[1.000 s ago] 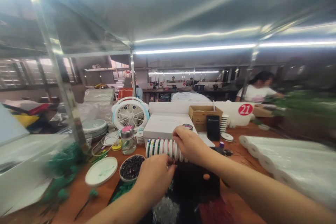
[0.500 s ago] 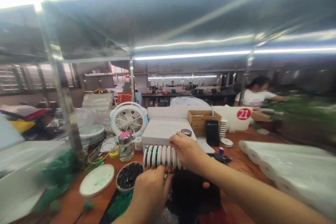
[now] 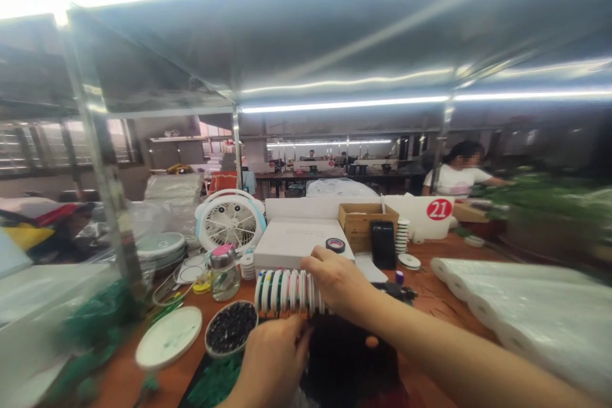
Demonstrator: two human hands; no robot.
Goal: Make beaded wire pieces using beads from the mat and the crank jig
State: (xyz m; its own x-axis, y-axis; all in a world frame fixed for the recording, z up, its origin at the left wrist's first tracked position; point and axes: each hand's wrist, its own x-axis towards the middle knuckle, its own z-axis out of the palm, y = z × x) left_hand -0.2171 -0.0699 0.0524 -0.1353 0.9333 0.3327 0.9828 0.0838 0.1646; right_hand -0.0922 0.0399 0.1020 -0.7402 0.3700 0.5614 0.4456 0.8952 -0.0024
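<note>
Here, our right hand (image 3: pixel 337 284) meets the white spools (image 3: pixel 285 292) at their right end, our left hand (image 3: pixel 275 357) just before them; either grip, we cannot tell.

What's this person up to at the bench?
The right hand is on a row of white spools, and the left hand is at its near side. A bowl of small black pieces sits beside the left hand, and a roll of tape lies on the white box behind.
</note>
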